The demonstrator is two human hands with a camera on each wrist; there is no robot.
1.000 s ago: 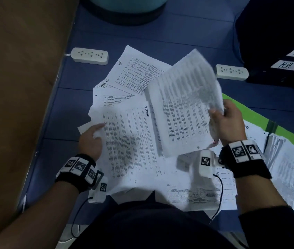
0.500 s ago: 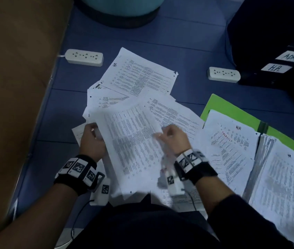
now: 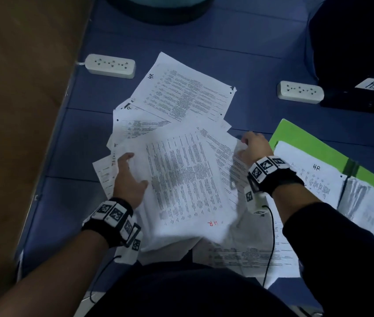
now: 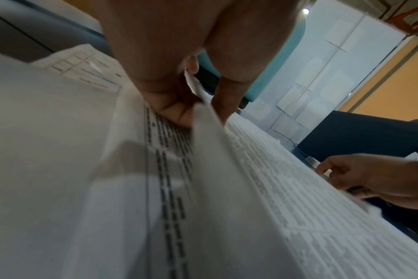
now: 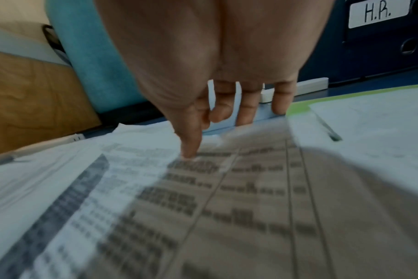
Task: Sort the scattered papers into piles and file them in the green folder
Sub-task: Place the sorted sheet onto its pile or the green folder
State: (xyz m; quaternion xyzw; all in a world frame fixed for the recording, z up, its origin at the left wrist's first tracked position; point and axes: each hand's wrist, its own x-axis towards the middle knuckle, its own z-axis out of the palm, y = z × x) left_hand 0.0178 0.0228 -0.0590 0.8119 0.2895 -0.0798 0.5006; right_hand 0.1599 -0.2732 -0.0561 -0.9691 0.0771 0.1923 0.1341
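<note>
- The left hand [image 3: 128,179] gripped the left edge of a thin white printed sheet [image 3: 188,179]; in the left wrist view its fingers [image 4: 177,111] were curled under the sheet and the thumb lay on top, so the paper edge was pinched and bent upward.
- The right hand [image 3: 251,148] was at the far right corner of the same loose heap of white papers [image 3: 170,138]. In the right wrist view its thumb [image 5: 191,143] pressed down on a printed page and the other fingers [image 5: 246,109] hung fairly straight and slightly apart behind the page edge. I could not tell if they closed on the paper.
- The top sheet was flexible, covered with small dark text in columns, and carried a red "HR" mark near its close edge.
- The scattered papers lay overlapped at different angles on the smooth dark blue floor mat [image 3: 204,42].
- The flat bright green folder [image 3: 295,131] lay open on the mat, just to the right of the right hand, with white pages marked "HR" [image 3: 314,175] resting on it.
- Two white rectangular plastic power strips [image 3: 110,65] [image 3: 300,91] lay on the mat beyond the papers.
- A dark binder with a white "H.R." label [image 5: 378,14] was at the far right.
</note>
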